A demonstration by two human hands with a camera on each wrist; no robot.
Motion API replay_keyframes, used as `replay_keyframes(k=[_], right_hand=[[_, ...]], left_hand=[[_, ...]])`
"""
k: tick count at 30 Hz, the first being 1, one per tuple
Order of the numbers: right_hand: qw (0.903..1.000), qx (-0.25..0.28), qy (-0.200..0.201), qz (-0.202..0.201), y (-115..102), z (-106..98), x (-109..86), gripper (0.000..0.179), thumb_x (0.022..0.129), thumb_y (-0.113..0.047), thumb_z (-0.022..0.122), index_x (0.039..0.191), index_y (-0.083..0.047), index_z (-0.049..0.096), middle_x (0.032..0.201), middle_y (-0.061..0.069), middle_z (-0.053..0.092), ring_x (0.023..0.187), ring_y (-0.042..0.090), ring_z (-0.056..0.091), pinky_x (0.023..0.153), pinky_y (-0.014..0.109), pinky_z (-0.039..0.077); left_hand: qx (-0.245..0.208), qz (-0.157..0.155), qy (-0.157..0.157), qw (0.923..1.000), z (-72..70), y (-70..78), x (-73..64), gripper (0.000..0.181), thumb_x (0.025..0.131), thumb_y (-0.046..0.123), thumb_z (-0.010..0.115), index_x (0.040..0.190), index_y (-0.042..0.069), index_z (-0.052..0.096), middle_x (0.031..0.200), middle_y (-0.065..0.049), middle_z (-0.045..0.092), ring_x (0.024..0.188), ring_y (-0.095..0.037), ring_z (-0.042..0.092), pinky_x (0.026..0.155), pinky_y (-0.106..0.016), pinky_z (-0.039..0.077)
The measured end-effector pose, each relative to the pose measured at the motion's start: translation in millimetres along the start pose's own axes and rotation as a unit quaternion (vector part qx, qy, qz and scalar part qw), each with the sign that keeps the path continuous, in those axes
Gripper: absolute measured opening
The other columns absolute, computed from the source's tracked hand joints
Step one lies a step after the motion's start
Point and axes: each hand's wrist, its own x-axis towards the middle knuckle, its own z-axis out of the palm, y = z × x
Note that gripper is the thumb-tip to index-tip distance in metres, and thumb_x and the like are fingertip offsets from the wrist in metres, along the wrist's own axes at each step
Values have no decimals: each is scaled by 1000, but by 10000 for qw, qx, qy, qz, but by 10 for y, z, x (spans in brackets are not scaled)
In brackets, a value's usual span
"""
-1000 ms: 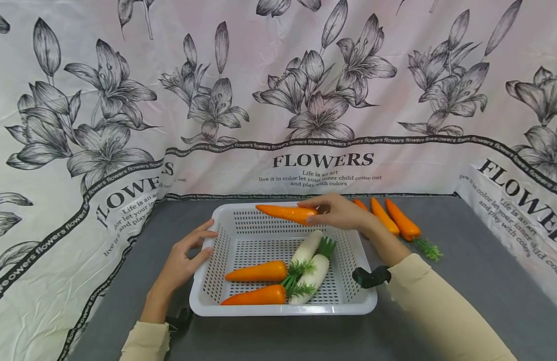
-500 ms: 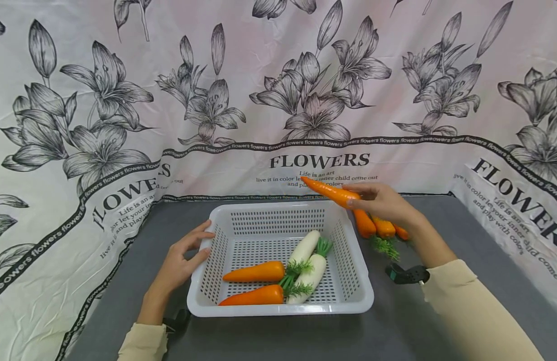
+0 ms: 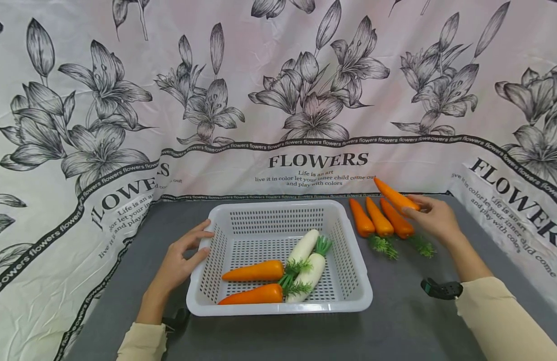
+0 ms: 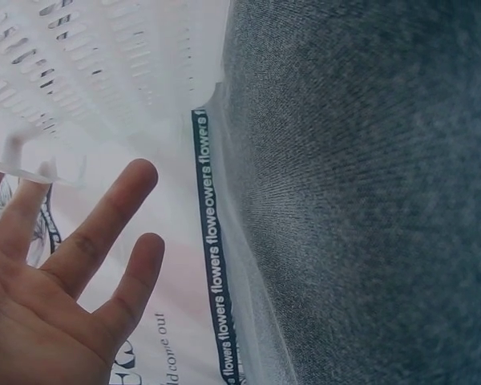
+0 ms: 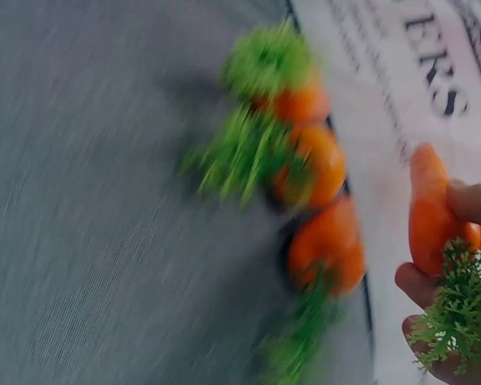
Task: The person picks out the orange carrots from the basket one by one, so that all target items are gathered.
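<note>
A white perforated basket (image 3: 278, 308) holds two orange carrots, one carrot (image 3: 253, 271) lying beyond the other carrot (image 3: 252, 295), and two white radishes, radish (image 3: 304, 245) and radish (image 3: 311, 276). At its left rim rests my left hand (image 3: 181, 258), fingers fairly straight; the left wrist view shows the palm (image 4: 40, 321) with fingers spread near the rim. My right hand (image 3: 434, 218) pinches another carrot (image 3: 393, 194) by its thick end, tip pointing up and left, above the three carrots on the table. Its green top (image 5: 457, 309) hangs by the palm in the right wrist view.
Right of the basket three carrots lie side by side on the grey table (image 3: 396, 311): a left carrot (image 3: 361, 219), a middle carrot (image 3: 380, 218) and a right carrot (image 3: 397, 219). A flower-printed cloth (image 3: 242, 170) stands behind the table and along its sides.
My right hand has carried its carrot from over the basket to the right, past the row of carrots. The left hand stays at the basket's rim.
</note>
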Motion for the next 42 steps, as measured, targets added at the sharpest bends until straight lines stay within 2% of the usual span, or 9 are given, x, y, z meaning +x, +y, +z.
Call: replay_keyframes(k=[3, 6, 10, 14, 19, 26, 31, 39, 42], right_hand=[[9996, -91, 136, 223, 177, -3, -44, 66, 102, -47, 56, 149, -1, 48, 128, 35, 59, 104, 41, 58, 65, 30, 47], [9987, -204, 123, 455, 303, 3, -77, 68, 103, -47, 54, 149, 2, 45, 133, 40, 54, 109, 49, 56, 73, 44, 52], [9977, -303, 11, 607, 431, 44, -101, 70, 103, -49, 51, 150, 3, 44, 138, 42, 50, 115, 55, 52, 82, 58, 50], [9976, -338, 39, 602, 515, 107, -113, 70, 103, -50, 50, 149, 2, 46, 137, 41, 52, 115, 56, 52, 81, 58, 50], [9972, -270, 98, 694, 563, 170, -137, 71, 103, -51, 50, 149, 3, 46, 138, 41, 51, 119, 58, 49, 86, 62, 48], [9960, -169, 114, 867, 600, 220, -171, 73, 103, -54, 49, 150, 1, 44, 140, 41, 50, 121, 58, 49, 86, 62, 50], [9958, -79, 57, 909, 628, 212, -184, 75, 102, -56, 49, 151, 0, 43, 141, 42, 48, 121, 58, 50, 84, 60, 51], [9970, -299, -32, 719, 624, 135, -188, 76, 101, -56, 49, 151, 1, 44, 139, 39, 51, 117, 57, 54, 70, 38, 52], [9977, -348, -78, 576, 594, 78, -193, 74, 103, -54, 49, 151, 2, 43, 139, 39, 52, 117, 57, 53, 70, 39, 52]], left_hand=[[3, -11, 0, 10000, -6, 1, -8, 33, 98, 10, 64, 131, 9, 66, 161, -10, 43, 102, -22, 69, 65, -31, 62], [16, -29, 3, 10000, -11, -2, -14, 33, 98, 10, 64, 131, 9, 66, 161, -10, 43, 102, -19, 69, 65, -30, 62], [36, -66, -6, 10000, -11, -15, -22, 33, 99, 11, 64, 131, 10, 65, 162, -9, 42, 103, -26, 70, 66, -29, 62], [18, -84, -24, 10000, -5, -33, -25, 32, 99, 12, 63, 132, 11, 65, 162, -9, 42, 102, -28, 70, 66, -28, 62], [1, -68, -33, 10000, 6, -23, -16, 32, 99, 12, 64, 131, 11, 65, 162, -9, 42, 102, -26, 70, 66, -29, 62], [68, -47, -6, 10000, 13, 14, -9, 32, 99, 12, 64, 131, 11, 66, 161, -9, 43, 108, -33, 67, 72, -27, 61], [1, -87, -25, 10000, 10, 19, -5, 32, 99, 13, 64, 131, 10, 66, 162, -9, 42, 107, -36, 67, 69, -27, 62], [-16, -78, -6, 10000, -5, 15, -6, 32, 98, 12, 64, 130, 10, 66, 162, -10, 42, 107, -36, 66, 68, -26, 61], [-38, -84, -7, 10000, -4, 18, -8, 32, 98, 12, 64, 130, 10, 66, 162, -10, 42, 107, -37, 66, 68, -27, 62]])
